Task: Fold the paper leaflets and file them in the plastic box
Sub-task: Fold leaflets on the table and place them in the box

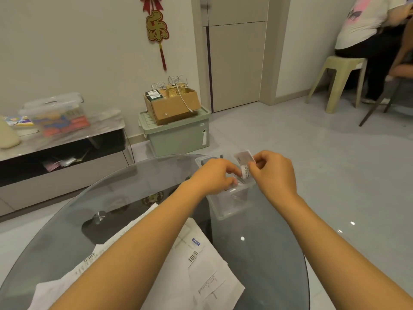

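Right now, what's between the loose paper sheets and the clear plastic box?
Head view: only bare dark glass tabletop separates the unfolded white paper sheets from the clear plastic box.

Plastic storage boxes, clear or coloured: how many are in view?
3. A small clear box on the glass table beneath both hands; a clear lidded box on the low cabinet, left; a green bin on the floor under a cardboard carton. Others may be hidden.

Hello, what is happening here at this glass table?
A person is filing paper leaflets. The right hand pinches a small folded leaflet above the clear plastic box on the glass table. The left hand reaches into the box; what it touches is unclear. More unfolded leaflets lie nearer, partly under the left arm.
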